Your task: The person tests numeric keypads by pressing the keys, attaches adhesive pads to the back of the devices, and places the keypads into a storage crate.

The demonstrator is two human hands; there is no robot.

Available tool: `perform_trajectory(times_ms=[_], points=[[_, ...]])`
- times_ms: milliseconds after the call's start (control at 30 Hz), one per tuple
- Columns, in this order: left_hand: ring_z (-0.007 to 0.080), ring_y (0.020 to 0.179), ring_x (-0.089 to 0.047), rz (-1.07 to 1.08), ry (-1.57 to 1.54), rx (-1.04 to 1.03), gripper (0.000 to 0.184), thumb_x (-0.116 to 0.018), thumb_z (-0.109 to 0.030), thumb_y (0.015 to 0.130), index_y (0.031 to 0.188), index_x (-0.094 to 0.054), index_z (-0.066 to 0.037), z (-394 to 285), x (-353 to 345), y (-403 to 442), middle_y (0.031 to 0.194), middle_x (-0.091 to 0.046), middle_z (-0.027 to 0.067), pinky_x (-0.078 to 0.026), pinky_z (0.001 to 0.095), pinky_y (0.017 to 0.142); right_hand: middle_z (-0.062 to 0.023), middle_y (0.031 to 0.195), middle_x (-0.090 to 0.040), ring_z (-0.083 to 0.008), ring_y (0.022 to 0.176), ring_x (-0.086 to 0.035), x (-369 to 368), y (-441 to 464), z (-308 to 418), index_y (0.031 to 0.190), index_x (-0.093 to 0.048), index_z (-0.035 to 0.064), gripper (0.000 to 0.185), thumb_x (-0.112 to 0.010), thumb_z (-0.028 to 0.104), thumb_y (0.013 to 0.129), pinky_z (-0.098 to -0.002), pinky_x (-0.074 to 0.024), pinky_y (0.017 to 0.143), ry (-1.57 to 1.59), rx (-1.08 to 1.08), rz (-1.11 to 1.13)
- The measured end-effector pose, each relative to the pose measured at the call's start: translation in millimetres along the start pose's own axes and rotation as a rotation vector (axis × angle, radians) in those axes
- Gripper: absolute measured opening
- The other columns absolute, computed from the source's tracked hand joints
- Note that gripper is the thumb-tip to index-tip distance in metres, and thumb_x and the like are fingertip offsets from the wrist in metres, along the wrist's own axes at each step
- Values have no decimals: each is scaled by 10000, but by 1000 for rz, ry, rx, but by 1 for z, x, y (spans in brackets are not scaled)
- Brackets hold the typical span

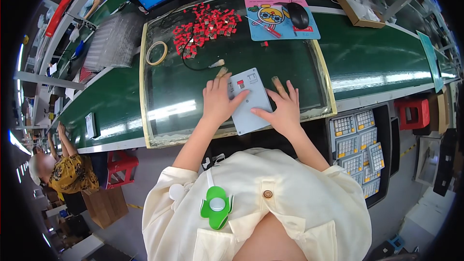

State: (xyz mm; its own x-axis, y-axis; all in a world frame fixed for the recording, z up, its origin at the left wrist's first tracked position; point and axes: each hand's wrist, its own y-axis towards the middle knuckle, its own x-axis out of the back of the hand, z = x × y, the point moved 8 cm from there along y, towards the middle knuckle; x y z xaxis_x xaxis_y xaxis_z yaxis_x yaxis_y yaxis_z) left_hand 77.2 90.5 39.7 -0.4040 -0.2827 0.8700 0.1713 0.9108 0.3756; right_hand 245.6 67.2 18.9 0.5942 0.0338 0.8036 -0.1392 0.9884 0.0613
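A light grey keypad (250, 111) lies back side up on the green work mat in front of me. Near its top end, a small red USB receiver (240, 84) sits in a recess. My left hand (218, 100) grips the keypad's left edge, thumb across the back and fingers along the side. On the other side, my right hand (285, 109) rests its thumb on the right part of the keypad, its fingers spread beyond the edge. Tan covers wrap a fingertip on each hand. Beyond my left hand, a black cable ends in a pale plug (218, 63).
A pile of red USB receivers (205, 26) lies at the back. Tape (157, 53) is on the left. A mouse (297, 15) and screwdriver (270, 31) lie on a mouse pad (256, 33). Keypads (347, 146) fill a black bin, lower right. Another person (72, 174) sits left.
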Motion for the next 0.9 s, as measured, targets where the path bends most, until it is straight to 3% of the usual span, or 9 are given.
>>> perform_trajectory(times_ms=[33,133,267,300,400,433,533,567,900], points=[[252,894,-582,27,-2,40,635,-769,-358,687,1148,-493,-22,7,-1,-4,1101,-581,140,-473,351,778,-134,1375,-429,-395,1344,-215,0,0,-2,1073,-658,80,643,-718,560,649,-557,-80,1097,30,-1,-25],[202,960,-563,237,-822,497,607,-809,-297,662,1091,-478,-24,36,-21,-32,1089,-567,150,-459,337,807,-135,1360,-448,-404,1348,-197,-3,0,-6,991,-671,79,579,-731,540,647,-547,-75,1102,61,30,42],[196,1016,-551,35,-1456,626,639,-794,-51,652,1161,-407,-51,38,-4,-62,1090,-567,126,-456,346,862,-96,1029,-661,-263,1146,-517,3,0,6,935,-663,72,476,-813,392,617,-492,-101,1102,519,24,215],[199,1022,-550,19,-1536,622,752,-774,6,653,1270,-354,-78,38,-2,-68,1107,-564,125,-451,348,881,-58,871,-685,-189,890,-637,2,-4,6,908,-661,67,427,-837,311,606,-409,-315,1019,710,-57,209],[210,1055,-547,128,-1244,400,871,-772,0,657,1366,-275,-94,29,26,-64,1137,-562,123,-454,356,884,-65,900,-681,-166,798,-653,26,-6,33,855,-654,65,355,-830,275,629,-315,-469,823,665,-22,176],[226,1066,-550,124,-1168,348,853,-785,-14,643,1364,-337,-94,20,39,-59,1175,-557,128,-459,360,882,-46,898,-678,-163,805,-641,39,-7,47,836,-658,78,288,-806,247,656,-281,-506,676,582,183,84],[240,1049,-563,80,-801,19,661,-791,-56,642,1241,-513,-83,-5,67,-42,1144,-593,108,-459,350,874,-73,893,-681,-200,818,-632,52,-5,86,849,-678,53,276,-811,150,627,-300,-514,689,371,600,3],[255,982,-577,88,-708,52,464,-781,-96,655,1092,-626,-81,-9,70,-38,1079,-628,94,-461,338,840,-66,928,-675,-222,823,-626,49,-3,90,865,-678,64,274,-798,139,630,-321,-523,686,349,620,12],[263,883,-599,38,-526,-14,358,-743,-121,702,1043,-643,-77,-10,65,-23,985,-656,84,-462,344,767,-70,1027,-635,-227,890,-616,28,17,61,983,-647,68,364,-785,193,670,-322,-511,743,476,379,-25]])
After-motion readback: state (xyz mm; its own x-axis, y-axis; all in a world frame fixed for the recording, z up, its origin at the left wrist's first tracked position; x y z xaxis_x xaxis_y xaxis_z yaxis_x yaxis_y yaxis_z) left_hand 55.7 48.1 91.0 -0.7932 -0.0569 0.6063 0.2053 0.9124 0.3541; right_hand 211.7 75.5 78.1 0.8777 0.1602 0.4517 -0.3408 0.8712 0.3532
